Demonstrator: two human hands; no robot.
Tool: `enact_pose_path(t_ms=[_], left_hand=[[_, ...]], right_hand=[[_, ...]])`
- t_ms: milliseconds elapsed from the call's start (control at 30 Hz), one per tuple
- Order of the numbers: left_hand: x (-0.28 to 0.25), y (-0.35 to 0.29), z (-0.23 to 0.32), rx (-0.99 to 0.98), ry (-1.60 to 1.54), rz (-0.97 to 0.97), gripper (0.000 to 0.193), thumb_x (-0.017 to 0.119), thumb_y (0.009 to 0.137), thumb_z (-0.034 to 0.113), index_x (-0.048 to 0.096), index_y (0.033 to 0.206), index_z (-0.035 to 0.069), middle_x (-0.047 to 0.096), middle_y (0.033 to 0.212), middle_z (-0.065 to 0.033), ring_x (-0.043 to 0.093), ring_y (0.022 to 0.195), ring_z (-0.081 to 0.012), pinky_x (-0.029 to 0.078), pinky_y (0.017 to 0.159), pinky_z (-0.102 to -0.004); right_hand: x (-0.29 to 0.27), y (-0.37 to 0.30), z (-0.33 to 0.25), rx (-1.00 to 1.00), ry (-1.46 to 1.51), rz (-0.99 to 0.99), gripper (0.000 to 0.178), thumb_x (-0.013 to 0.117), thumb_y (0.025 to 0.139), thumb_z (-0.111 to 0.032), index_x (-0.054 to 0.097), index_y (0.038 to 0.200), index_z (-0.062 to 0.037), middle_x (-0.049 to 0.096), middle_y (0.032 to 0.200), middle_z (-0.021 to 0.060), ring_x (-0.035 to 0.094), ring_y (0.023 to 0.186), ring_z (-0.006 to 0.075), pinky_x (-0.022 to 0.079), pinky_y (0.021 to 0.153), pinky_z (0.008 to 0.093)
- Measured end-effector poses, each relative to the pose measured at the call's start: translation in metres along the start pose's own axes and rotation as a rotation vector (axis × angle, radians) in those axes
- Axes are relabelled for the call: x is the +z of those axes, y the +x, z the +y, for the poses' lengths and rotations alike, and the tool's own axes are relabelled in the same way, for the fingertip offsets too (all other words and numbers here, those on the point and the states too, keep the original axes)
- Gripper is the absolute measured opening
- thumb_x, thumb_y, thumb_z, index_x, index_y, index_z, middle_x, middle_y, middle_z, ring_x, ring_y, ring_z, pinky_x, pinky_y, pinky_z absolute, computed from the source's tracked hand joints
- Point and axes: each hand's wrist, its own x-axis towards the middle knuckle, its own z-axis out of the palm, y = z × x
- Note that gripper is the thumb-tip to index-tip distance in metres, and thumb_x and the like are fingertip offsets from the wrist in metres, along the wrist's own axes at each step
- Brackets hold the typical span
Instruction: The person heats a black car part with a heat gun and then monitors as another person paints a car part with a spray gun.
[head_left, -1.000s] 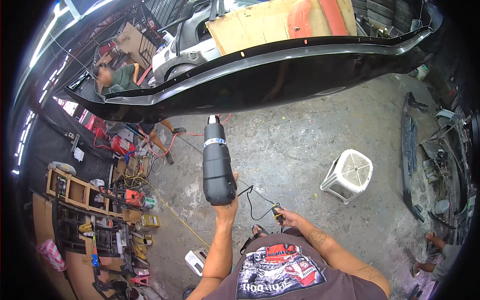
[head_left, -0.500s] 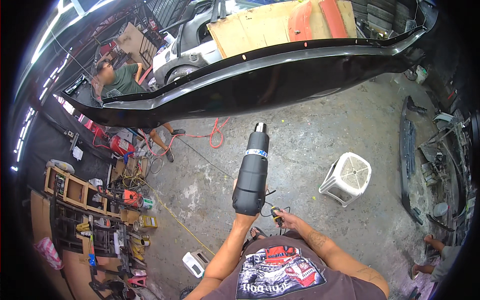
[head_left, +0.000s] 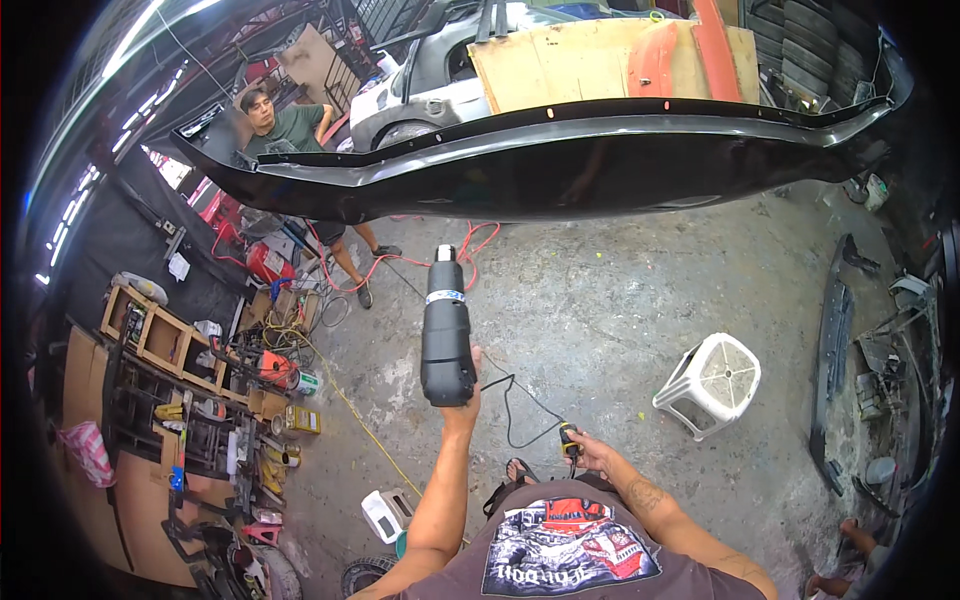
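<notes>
My left hand (head_left: 462, 412) is closed round the grip of a black heat gun (head_left: 446, 340), mostly hidden beneath its body. The silver nozzle points away from me, toward a long, glossy black car bumper (head_left: 560, 170) that stretches across the far side. A gap separates nozzle and bumper in the picture. Low at the right, my right hand (head_left: 592, 455) grips a black-and-yellow cord connector (head_left: 568, 440). A dark cord (head_left: 512, 410) loops between the connector and the heat gun.
A white plastic stool (head_left: 712, 385) stands at right. Red hose (head_left: 480, 265) and yellow cord (head_left: 360, 425) cross the concrete floor. Someone in a green shirt (head_left: 290, 130) stands behind the bumper's left end. Wooden shelving (head_left: 160, 345) lines the left; car parts (head_left: 835, 350) lie along the right.
The heat gun and my left hand have shifted left. My right hand has moved slightly right with the connector, and more cord shows between the hands. The whole view has turned a little.
</notes>
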Motion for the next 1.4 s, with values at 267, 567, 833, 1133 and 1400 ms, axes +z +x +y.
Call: enact_pose_path(t_ms=[267,567,833,1133,1400], left_hand=[[0.01,-0.002,-0.008,-0.039,-0.076,0.048,0.024,0.065,0.09,0.013,0.065,0.11,-0.001,0.068,0.099,-0.0104,0.065,0.091,-0.0194,0.05,0.083,-0.0338],[0.053,-0.017,0.015,0.236,-0.062,-0.105,0.013,0.067,0.088,0.009,0.066,0.098,0.0,0.069,0.091,-0.0097,0.066,0.083,-0.0186,0.051,0.074,-0.0332],[0.081,-0.03,0.039,0.304,-0.082,-0.247,0.014,0.07,0.081,0.009,0.069,0.094,0.004,0.067,0.089,-0.0133,0.061,0.08,-0.0313,0.045,0.073,-0.0424],[0.108,-0.033,0.076,0.464,-0.11,-0.357,0.015,0.073,0.078,0.011,0.068,0.09,0.003,0.065,0.086,-0.014,0.06,0.077,-0.0344,0.046,0.073,-0.0443],[0.164,-0.048,0.078,0.541,-0.284,-0.526,0.026,0.07,0.07,0.01,0.066,0.096,0.005,0.06,0.095,-0.0134,0.053,0.086,-0.0335,0.042,0.076,-0.0445]], right_hand=[[-0.001,0.007,0.002,-0.031,-0.021,0.016,0.055,0.068,0.087,-0.036,0.037,0.13,-0.0222,0.056,0.094,0.0038,0.061,0.077,0.0186,0.057,0.06,0.038],[-0.003,0.003,-0.002,-0.065,0.005,0.003,0.042,0.068,0.087,-0.034,0.044,0.118,-0.0202,0.057,0.097,0.0045,0.061,0.081,0.0203,0.055,0.063,0.0369],[-0.001,-0.001,-0.007,-0.059,-0.003,0.019,0.04,0.068,0.087,-0.035,0.046,0.117,-0.0185,0.058,0.093,0.0031,0.061,0.081,0.0196,0.055,0.065,0.0377],[0.013,-0.016,-0.015,-0.075,0.004,0.023,0.043,0.068,0.086,-0.041,0.042,0.117,-0.0264,0.054,0.082,-0.001,0.056,0.062,0.0155,0.042,0.051,0.0298],[0.002,-0.003,-0.005,-0.098,0.029,-0.005,0.062,0.067,0.085,-0.047,0.034,0.135,-0.03,0.054,0.081,-0.0007,0.059,0.057,0.0176,0.035,0.039,0.0254]])
